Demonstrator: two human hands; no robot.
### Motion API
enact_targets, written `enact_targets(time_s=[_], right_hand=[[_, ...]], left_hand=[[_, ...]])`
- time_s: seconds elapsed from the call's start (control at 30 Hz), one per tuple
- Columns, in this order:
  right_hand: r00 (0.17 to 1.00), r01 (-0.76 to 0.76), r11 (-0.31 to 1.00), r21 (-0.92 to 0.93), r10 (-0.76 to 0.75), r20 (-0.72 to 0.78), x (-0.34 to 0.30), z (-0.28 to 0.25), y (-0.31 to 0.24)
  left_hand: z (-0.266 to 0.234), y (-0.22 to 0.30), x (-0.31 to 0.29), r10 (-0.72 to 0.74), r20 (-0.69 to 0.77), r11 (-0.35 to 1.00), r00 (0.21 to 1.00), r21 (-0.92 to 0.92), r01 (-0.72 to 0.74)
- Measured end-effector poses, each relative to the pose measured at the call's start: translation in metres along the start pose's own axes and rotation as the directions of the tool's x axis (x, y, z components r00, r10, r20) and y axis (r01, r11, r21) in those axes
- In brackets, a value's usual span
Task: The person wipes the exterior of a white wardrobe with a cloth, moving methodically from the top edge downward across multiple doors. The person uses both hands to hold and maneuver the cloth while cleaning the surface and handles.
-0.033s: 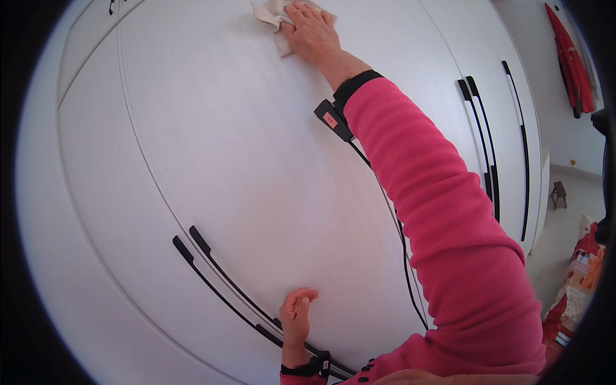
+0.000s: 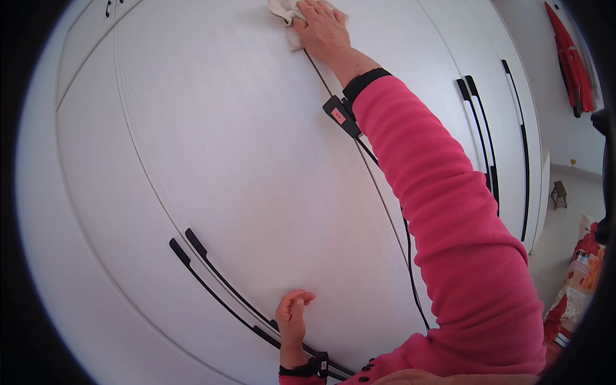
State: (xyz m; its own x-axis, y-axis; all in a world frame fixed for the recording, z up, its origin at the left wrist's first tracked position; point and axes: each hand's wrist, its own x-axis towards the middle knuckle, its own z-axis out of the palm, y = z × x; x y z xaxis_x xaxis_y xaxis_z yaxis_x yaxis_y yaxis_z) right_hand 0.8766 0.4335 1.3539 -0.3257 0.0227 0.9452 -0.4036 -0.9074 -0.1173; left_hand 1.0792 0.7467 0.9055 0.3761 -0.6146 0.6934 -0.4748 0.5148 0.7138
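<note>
At the top of the view my right hand (image 2: 323,32) presses a beige cloth (image 2: 282,11) against the white wardrobe door (image 2: 256,154). Its fingers lie over the cloth, whose folded edges stick out on both sides. Low in the middle, my left hand (image 2: 293,316) is held in front of the door with its fingers curled in and nothing seen in them. I cannot tell whether it touches the door. Both wrists wear black bands, and a cable hangs from the small black box (image 2: 341,115) at the right one.
Long black handles (image 2: 218,273) run beside my left hand. More black handles (image 2: 478,122) are on the doors to the right. A red garment (image 2: 570,61) hangs on the far-right wall, above a small stool (image 2: 559,194) and patterned fabric (image 2: 577,276).
My right hand and the cloth have slid slightly right and up across the door. The left hand is almost where it was, a touch further left.
</note>
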Motion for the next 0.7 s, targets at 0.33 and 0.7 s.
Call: enact_targets(time_s=[0.33,0.7], right_hand=[[0.914,-0.401,0.878,-0.26,0.364,-0.181,-0.069,-0.107,0.259],[0.82,-0.568,0.783,-0.252,0.514,-0.251,-0.086,-0.087,0.227]], left_hand=[[-0.005,-0.017,0.005,-0.108,-0.131,0.986,0.985,-0.139,0.09],[-0.029,-0.023,0.008,-0.06,0.108,0.967,0.992,-0.242,0.085]])
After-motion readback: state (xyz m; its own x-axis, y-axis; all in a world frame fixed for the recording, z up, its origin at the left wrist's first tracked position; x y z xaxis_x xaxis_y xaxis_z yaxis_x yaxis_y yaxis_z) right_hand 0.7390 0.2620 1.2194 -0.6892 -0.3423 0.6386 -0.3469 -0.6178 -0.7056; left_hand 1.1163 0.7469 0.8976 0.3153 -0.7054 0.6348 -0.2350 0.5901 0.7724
